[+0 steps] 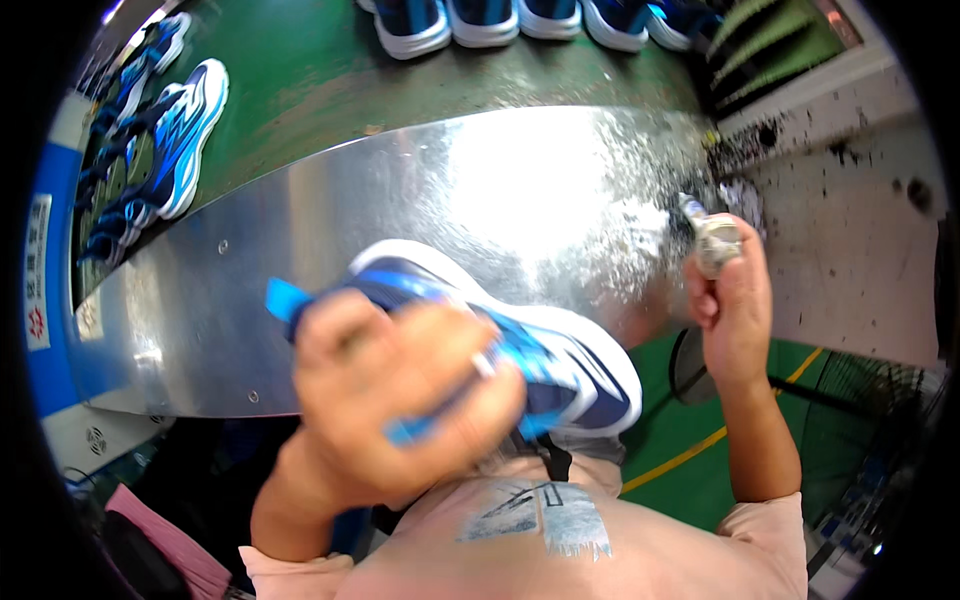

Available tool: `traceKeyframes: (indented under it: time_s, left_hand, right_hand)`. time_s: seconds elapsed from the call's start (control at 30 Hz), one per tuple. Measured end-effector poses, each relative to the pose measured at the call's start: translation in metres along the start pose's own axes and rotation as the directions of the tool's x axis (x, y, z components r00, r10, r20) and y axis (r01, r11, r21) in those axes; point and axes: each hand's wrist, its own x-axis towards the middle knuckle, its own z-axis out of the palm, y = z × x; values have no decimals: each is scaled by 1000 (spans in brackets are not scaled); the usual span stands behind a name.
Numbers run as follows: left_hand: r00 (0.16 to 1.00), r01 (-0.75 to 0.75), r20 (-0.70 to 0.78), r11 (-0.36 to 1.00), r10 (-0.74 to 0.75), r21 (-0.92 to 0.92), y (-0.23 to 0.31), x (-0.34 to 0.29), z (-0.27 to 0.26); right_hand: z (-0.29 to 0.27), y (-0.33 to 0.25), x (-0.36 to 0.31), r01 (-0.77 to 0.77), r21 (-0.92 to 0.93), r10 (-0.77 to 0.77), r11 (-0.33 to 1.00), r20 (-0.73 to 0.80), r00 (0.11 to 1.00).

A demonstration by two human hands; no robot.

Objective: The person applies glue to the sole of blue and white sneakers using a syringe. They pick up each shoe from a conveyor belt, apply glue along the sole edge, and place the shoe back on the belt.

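My left hand (pixel 385 385), blurred by motion, is closed around the upper of a blue sneaker (pixel 575 365) with a white sole. The sneaker is tilted above the near side of the metal tabletop (pixel 330 200), its toe to the right and a bright blue tab at its heel. Part of the upper is hidden behind my fingers. On the right, my right hand (pixel 737 310) grips a short tool (pixel 718 246) with a thick, wrapped, greyish handle. Its narrow tip points at the stained right end of the tabletop; I cannot make out its kind.
Several matching sneakers (pixel 413 28) line the far side of the green surface (pixel 300 90). More sneakers (pixel 185 140) stand at the far left. A pale, dark-spattered panel (pixel 850 240) borders the right side. Below it stands a fan (pixel 870 400) near a yellow floor line (pixel 690 450).
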Motion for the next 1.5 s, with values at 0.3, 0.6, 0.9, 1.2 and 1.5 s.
traceKeyframes:
  time_s: [0.3,0.6,0.9,1.2,1.5]
  left_hand:
    - [986,-59,-154,996,69,66,25,-40,20]
    - [928,-175,-300,970,220,170,12,-52,34]
    - [896,-201,-364,964,252,172,12,-62,39]
    - [883,-217,-361,943,300,253,9,-68,42]
    - [959,-153,-231,985,167,80,16,-55,26]
  right_hand:
    - [154,-5,57,57,-124,29,991,599,800]
    - [181,-26,62,110,-391,205,914,677,706]
    - [184,-37,62,308,-474,187,825,744,642]
    - [187,-36,51,547,-456,57,703,801,595]
    - [57,-18,56,122,-438,-103,891,67,992]
